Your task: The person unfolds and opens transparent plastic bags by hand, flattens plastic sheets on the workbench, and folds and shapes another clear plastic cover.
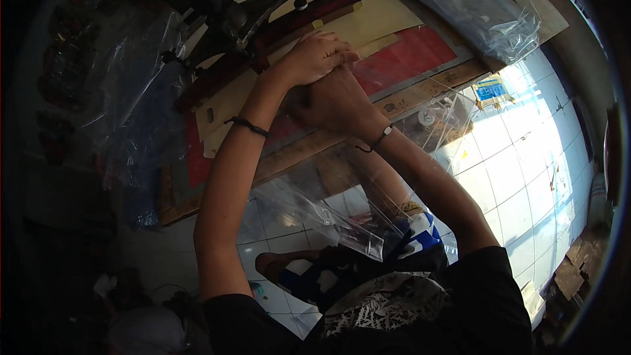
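My left hand [317, 58] and my right hand [335, 100] are together over the worktable, overlapping. The left lies across the upper part of the right, its fingers bent and pressed close. My right hand is closed in shadow below it, most of its fingers hidden; anything held between the hands cannot be made out. Just beyond them is a long dark-red bar [314, 13], joined to a black metal arm [244, 23]. Beneath the hands are a yellowish sheet [388, 3] and a red surface [411, 56]. Clear plastic film [322, 213] hangs below my forearms.
A wooden edge [276, 165] runs along the table's near side. Clear plastic bags [473, 10] lie at the upper right, and more clear film [141, 105] hangs at the left. White floor tiles [516, 171] show at right. A blue label [490, 91] is near the table corner.
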The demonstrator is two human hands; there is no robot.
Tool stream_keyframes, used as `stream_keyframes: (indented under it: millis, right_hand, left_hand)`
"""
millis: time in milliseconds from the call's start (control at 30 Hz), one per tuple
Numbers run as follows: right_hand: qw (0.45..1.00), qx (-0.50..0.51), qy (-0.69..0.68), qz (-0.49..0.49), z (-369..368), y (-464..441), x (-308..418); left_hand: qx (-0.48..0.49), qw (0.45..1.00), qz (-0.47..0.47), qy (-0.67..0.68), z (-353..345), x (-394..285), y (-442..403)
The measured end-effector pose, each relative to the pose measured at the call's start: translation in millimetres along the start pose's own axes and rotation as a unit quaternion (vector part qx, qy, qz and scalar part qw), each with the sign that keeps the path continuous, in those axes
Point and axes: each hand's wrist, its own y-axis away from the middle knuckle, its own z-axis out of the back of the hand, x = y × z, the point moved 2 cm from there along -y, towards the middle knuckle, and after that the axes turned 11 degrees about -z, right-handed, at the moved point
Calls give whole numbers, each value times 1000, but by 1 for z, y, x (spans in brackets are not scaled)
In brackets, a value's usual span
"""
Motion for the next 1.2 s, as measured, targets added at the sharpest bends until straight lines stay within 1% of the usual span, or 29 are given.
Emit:
stream_keyframes:
  millis: [33, 100, 133, 200, 233, 300, 333, 400, 433, 500, 600, 700, 733, 800, 833, 900, 933, 1000, 1033, 1133, 1200]
  right_hand:
    - [1000, 18, -14, -10, 1, 0, 0]
    - [997, 54, -41, -30, 2, 0, 1]
    - [997, 55, -33, -36, 2, 1, 1]
    - [997, 59, -18, -49, 2, 0, 2]
    - [995, 81, -12, -63, 4, 0, 4]
    - [988, 125, -1, -90, 8, 0, 8]
    - [988, 128, 4, -89, 8, -1, 8]
    - [987, 134, 12, -89, 2, 0, 6]
    - [989, 121, 27, -74, -2, 1, 5]
    - [993, 94, 59, -44, -3, -1, 5]
    - [982, 146, 108, -56, 2, 3, 10]
    - [978, 91, 182, 33, 0, 28, 14]
    - [985, 82, 150, 23, 7, 35, 17]
    - [995, 59, 86, 1, 22, 42, 23]
    - [994, 53, 94, 8, 27, 40, 23]
    - [992, 58, 109, 15, 36, 49, 27]
    - [991, 81, 109, 7, 37, 49, 26]
    - [987, 123, 107, -12, 36, 48, 27]
    - [987, 123, 107, -1, 39, 49, 29]
    - [985, 117, 121, 29, 46, 55, 31]
    - [983, 107, 142, 48, 45, 59, 33]
  left_hand:
    - [1, 1000, -7, 13, 1, -2, -1]
    - [16, 997, 47, 54, 5, -8, -4]
    - [22, 994, 75, 74, 8, -13, -6]
    - [44, 993, 90, 59, 12, -16, -8]
    - [53, 992, 98, 52, 14, -16, -9]
    - [23, 1000, 11, -2, 15, -15, -10]
    - [9, 999, -32, -30, 15, -14, -11]
    - [30, 999, 35, 7, 13, -9, -11]
    - [41, 996, 69, 25, 13, -8, -11]
    - [44, 993, 96, 51, 14, -7, -10]
    - [69, 990, 115, 54, 17, -7, -12]
    - [90, 987, 121, 53, 12, -12, -9]
    - [96, 986, 121, 55, 9, -12, -7]
    - [59, 990, 99, 85, 2, -14, -2]
    - [42, 990, 88, 103, -1, -15, 0]
    - [30, 982, 108, 152, -12, -15, 5]
    - [20, 979, 115, 169, -10, -13, 4]
    - [32, 990, 94, 101, -8, -15, 4]
    - [39, 994, 83, 68, -7, -17, 3]
    - [23, 995, 74, 67, -8, -23, 7]
    - [-5, 999, 31, 33, -9, -25, 9]
